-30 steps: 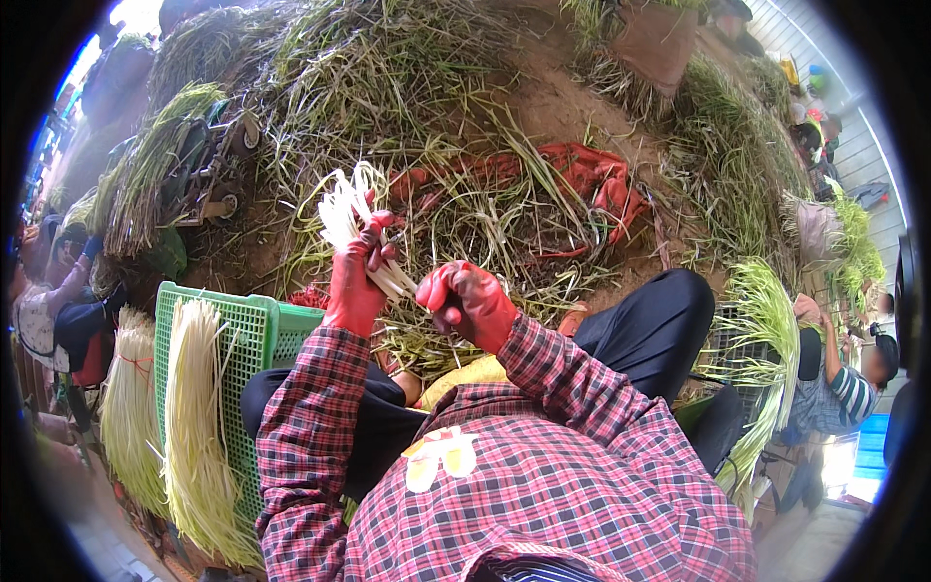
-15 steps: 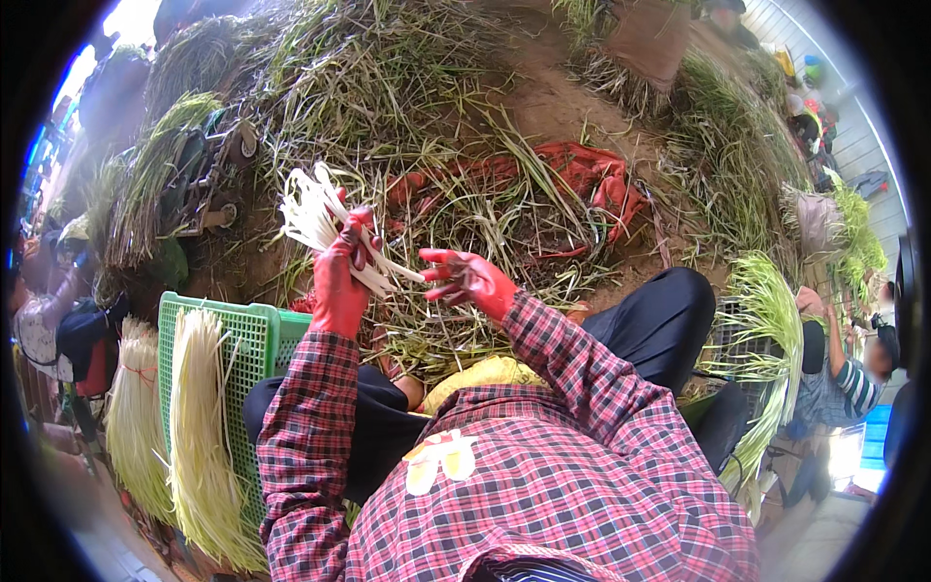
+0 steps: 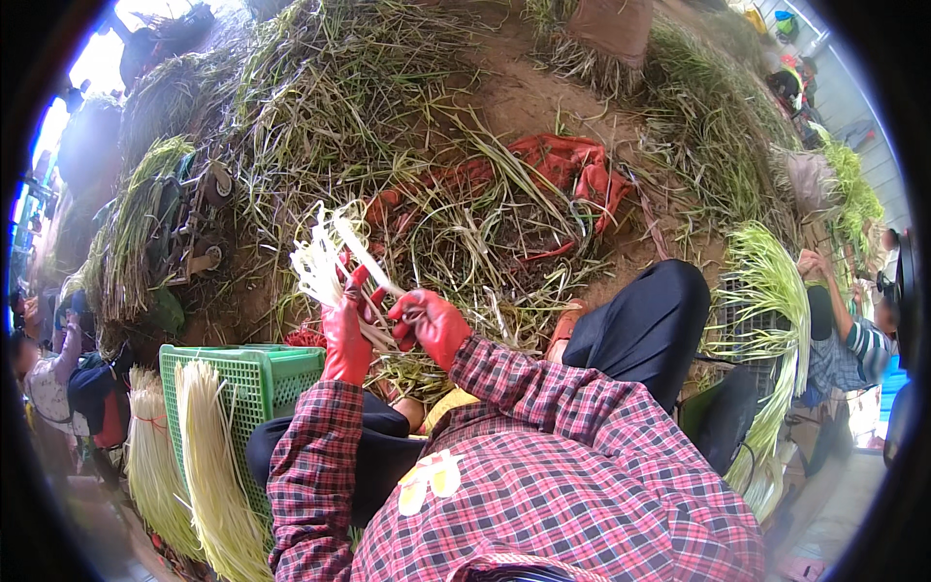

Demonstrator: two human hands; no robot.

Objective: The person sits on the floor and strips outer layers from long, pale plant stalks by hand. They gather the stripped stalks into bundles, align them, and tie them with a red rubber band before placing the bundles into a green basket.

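Note:
Red gloves cover both of my hands. My left hand [image 3: 346, 335] is closed round a bunch of white stalks [image 3: 318, 264], their pale ends fanning out above the fingers. Close beside it on the right, my right hand [image 3: 433, 325] has its fingers curled at the end of a pale stalk [image 3: 373, 260] that bends across from the bunch. The fingertips partly hide how that stalk is gripped. Loose green and straw-coloured leaves [image 3: 465, 242] lie below and beyond both hands.
At my left stands a green plastic crate [image 3: 291, 373], with long pale-yellow bundles [image 3: 211, 456] leaning on it. A red sheet [image 3: 606, 184] lies among the litter ahead. Light-green stalks [image 3: 776, 301] sit at right. A wheeled cart [image 3: 199, 218] stands far left; people are at both sides.
My right hand has come left toward the bunch, and its spread fingers have curled in. My left hand still holds the bunch, now lower in the picture. The whole view has shifted slightly.

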